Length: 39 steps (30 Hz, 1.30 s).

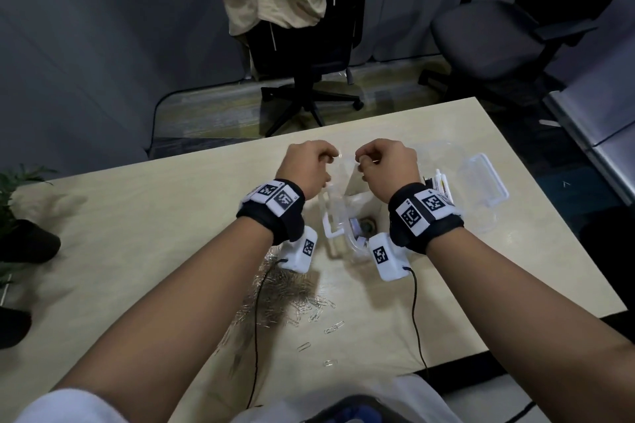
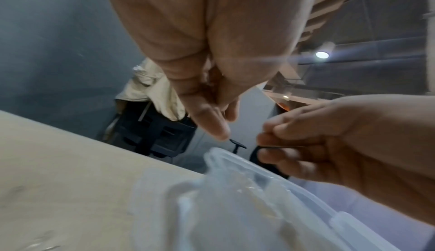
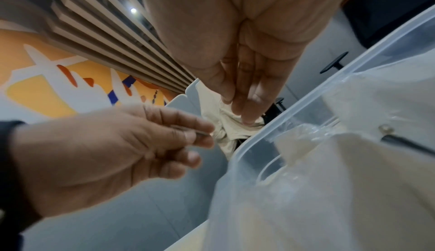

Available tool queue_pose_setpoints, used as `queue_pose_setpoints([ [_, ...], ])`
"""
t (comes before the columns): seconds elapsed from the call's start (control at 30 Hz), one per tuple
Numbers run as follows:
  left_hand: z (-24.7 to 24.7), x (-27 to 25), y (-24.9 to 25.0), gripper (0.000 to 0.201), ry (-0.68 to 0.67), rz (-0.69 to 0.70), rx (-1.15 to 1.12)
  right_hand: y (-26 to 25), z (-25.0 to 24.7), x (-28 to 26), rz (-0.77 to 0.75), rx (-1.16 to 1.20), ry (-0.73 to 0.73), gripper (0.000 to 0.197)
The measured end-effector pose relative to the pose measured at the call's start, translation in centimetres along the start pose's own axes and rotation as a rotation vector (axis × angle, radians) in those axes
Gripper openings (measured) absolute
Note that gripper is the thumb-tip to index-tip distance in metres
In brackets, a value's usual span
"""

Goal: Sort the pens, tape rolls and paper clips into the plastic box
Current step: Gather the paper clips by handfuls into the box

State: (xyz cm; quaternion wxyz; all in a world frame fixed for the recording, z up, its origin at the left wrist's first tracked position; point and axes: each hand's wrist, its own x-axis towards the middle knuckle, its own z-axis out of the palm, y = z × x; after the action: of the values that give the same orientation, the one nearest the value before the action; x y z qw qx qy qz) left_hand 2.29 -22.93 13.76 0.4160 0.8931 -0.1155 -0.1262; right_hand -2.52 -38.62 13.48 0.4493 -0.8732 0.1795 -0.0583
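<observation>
Both hands hover close together over the clear plastic box [image 1: 350, 247], fingers curled. My left hand [image 1: 326, 160] pinches a thin metal paper clip [image 3: 190, 130] between thumb and fingers. My right hand [image 1: 360, 161] pinches a thin wire piece [image 2: 282, 146] that looks like another paper clip. A loose heap of paper clips [image 1: 281, 292] lies on the table under my left forearm. Inside the box, pens [image 1: 441, 184] stand at the right and tape rolls [image 1: 366, 227] lie near the front. The hands hide much of the box.
The box's clear lid [image 1: 488, 178] lies on the beige table [image 1: 137, 216] to the right. Stray clips [image 1: 335, 326] dot the near table. Two wrist cables [image 1: 415, 312] trail toward me. Office chairs [image 1: 309, 55] stand beyond the far edge, and a plant [image 1: 13, 216] at the left.
</observation>
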Motion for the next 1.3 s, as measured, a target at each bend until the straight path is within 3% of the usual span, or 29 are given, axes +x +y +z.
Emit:
queue_pose_setpoints([
  [0.1, -2.5, -1.1, -3.6, 0.026, -0.004, -0.015, 0.186, -1.9, 1.8, -1.6, -0.069, 0.02, -0.069, 0.016],
  [0.17, -3.7, -2.2, -6.8, 0.024, -0.185, -0.067, 0.364, -3.0, 3.8, -3.2, -0.157, 0.001, -0.151, 0.014],
  [0.23, -4.2, -3.7, -10.2, 0.039, -0.39, -0.154, 0.526, -3.8, 6.3, -4.8, -0.228, -0.031, -0.249, 0.014],
  [0.3, -4.3, -5.4, -13.6, 0.057, -0.482, -0.219, 0.658, -3.9, 9.0, -6.2, -0.257, -0.073, -0.346, 0.016],
  [0.47, -3.6, -10.2, -19.5, 0.121, -0.471, -0.211, 0.798, -1.8, 14.4, -8.8, -0.32, -0.29, -0.556, 0.024],
  [0.6, -2.1, -12.0, -21.5, 0.134, -0.446, -0.173, 0.814, 1.3, 17.4, -9.7, -0.254, -0.485, -0.713, 0.058],
  [0.7, -1.2, -12.4, -22.1, 0.124, -0.412, -0.152, 0.738, 3.1, 18.5, -10.4, -0.256, -0.646, -0.772, 0.087],
  [0.8, -0.9, -12.5, -22.0, 0.103, -0.356, -0.135, 0.601, 3.9, 19.1, -11.1, -0.337, -0.797, -0.787, 0.097],
  [0.87, -0.8, -12.3, -21.8, 0.083, -0.332, -0.135, 0.539, 4.1, 19.4, -11.4, -0.349, -0.797, -0.785, 0.089],
  [1.03, -0.7, -12.2, -21.6, 0.035, -0.279, -0.102, 0.513, 3.9, 20.0, -11.2, -0.379, -0.72, -0.765, 0.034],
  [1.3, -1.6, -12.3, -21.5, 0.026, -0.231, -0.16, 0.555, 3.6, 18.4, -9.6, -0.28, -0.68, -0.774, 0.018],
])
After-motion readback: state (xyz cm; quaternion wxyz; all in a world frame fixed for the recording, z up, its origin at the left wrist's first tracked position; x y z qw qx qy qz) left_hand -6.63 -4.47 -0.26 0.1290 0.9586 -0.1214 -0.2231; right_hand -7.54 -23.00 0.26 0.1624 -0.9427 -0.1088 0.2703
